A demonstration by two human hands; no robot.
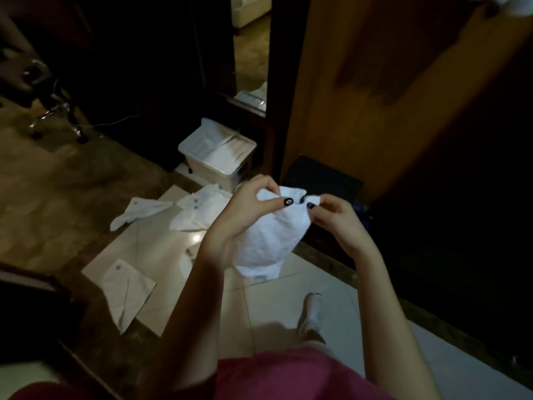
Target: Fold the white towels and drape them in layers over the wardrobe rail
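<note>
A white towel (271, 241) hangs bunched in front of me, held up at its top edge. My left hand (253, 203) pinches the left part of that edge between thumb and fingers. My right hand (334, 215) pinches the right corner of the edge. Three more white towels lie on the floor: one crumpled towel (199, 209) near the bin, a twisted towel (138, 212) left of it, and a flat towel (127, 290) at lower left. At the top right corner, a bit of white cloth (294, 1) hangs at the wooden wardrobe (375, 96); the rail itself is hidden.
A white plastic bin (219, 151) holding white cloth stands on the floor by the wardrobe's side panel. A dark box (323, 177) sits at the wardrobe's foot. A chair base (57, 111) is at far left. My foot (311, 316) is on the pale tiles.
</note>
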